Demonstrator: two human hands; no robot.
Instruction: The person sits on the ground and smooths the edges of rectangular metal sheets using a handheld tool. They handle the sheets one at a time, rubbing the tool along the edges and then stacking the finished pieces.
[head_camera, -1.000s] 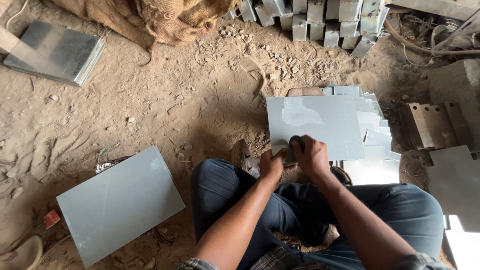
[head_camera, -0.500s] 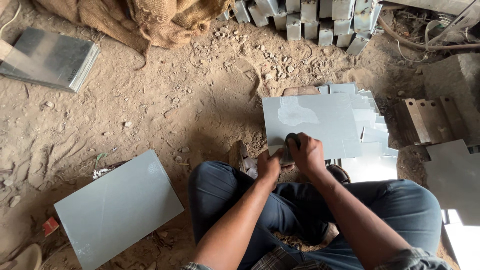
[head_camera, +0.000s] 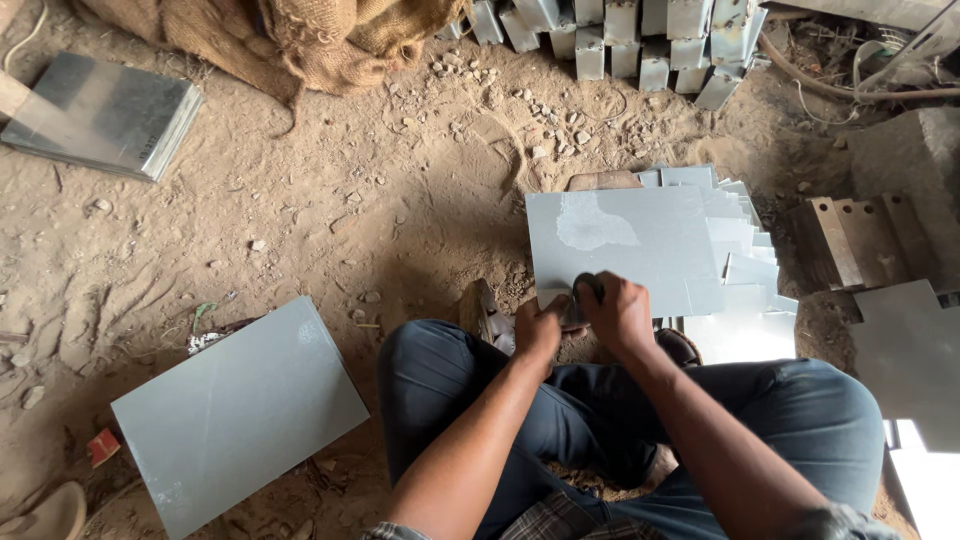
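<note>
A grey metal sheet (head_camera: 630, 245) lies on top of a fanned stack of similar sheets (head_camera: 745, 265) in front of my knees. My left hand (head_camera: 540, 328) and my right hand (head_camera: 615, 310) meet at the sheet's near edge. The right hand is closed around a small dark object pressed against that edge; what the object is I cannot tell. The left hand pinches the sheet's near edge just beside it. I sit on the dirt floor in blue jeans, legs spread.
Another grey sheet (head_camera: 235, 415) lies on the dirt at lower left. A pile of shiny sheets (head_camera: 100, 115) sits at upper left, burlap sacks (head_camera: 290, 35) behind it, folded metal brackets (head_camera: 620, 35) at top, bent plates (head_camera: 865, 240) at right.
Both hands stay at the near edge of the sheet; the right hand has shifted slightly along it. The view has drifted a little.
</note>
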